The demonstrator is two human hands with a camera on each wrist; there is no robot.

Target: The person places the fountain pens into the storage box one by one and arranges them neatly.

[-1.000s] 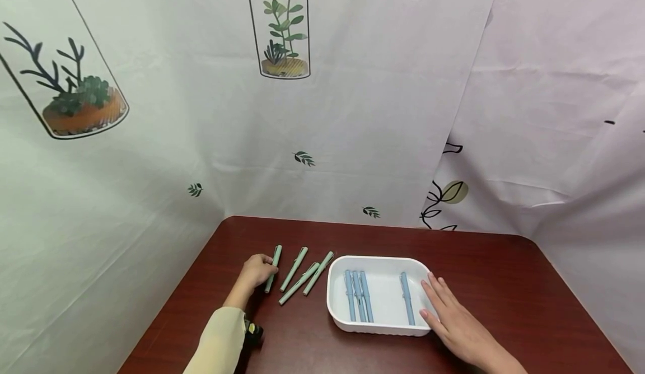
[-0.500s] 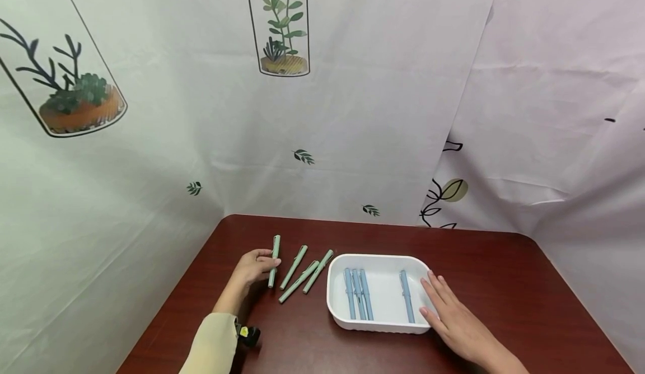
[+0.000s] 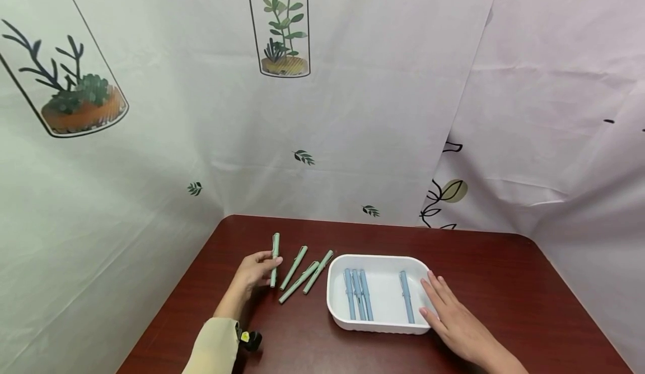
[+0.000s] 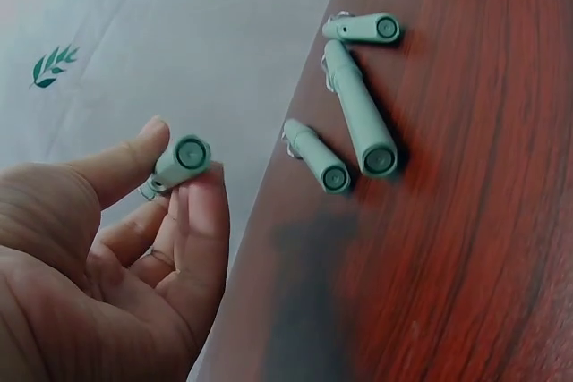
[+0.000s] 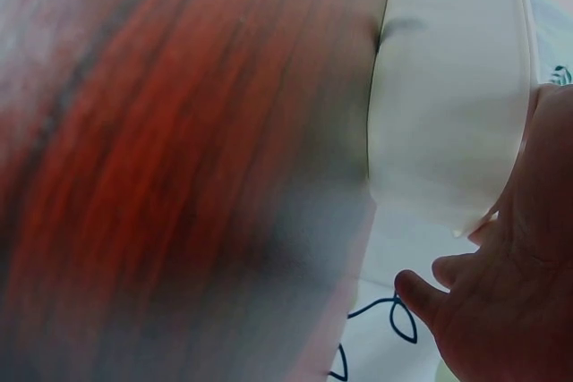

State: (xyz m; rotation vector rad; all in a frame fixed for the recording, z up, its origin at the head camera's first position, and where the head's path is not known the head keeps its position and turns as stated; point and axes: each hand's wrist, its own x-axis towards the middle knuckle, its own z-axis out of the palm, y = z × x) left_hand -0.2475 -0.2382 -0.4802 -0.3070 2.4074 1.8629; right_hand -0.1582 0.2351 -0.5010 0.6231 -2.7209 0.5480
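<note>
My left hand (image 3: 253,270) pinches a pale green pen (image 3: 275,245) between thumb and fingers. In the left wrist view that pen (image 4: 183,158) points its round end at the camera, raised off the table. Three more green pens lie just to its right: one apart (image 3: 294,267) and two close together, a slanted pen (image 3: 299,283) and its neighbour (image 3: 318,272). A white plastic tray (image 3: 378,326) contains several blue pens, three grouped at left (image 3: 358,295) and a single one (image 3: 407,298) at right. My right hand (image 3: 458,325) rests with straight fingers on the tray's right rim.
Everything lies on a dark red wooden table (image 3: 297,340) with rounded far corners. A white cloth (image 3: 353,139) printed with plants hangs behind it and along the sides. A black wrist device (image 3: 249,340) sits at the left sleeve.
My left hand has lifted the leftmost green pen and shifted it slightly away from me, turning it more upright in view. The right hand and the tray stay in place.
</note>
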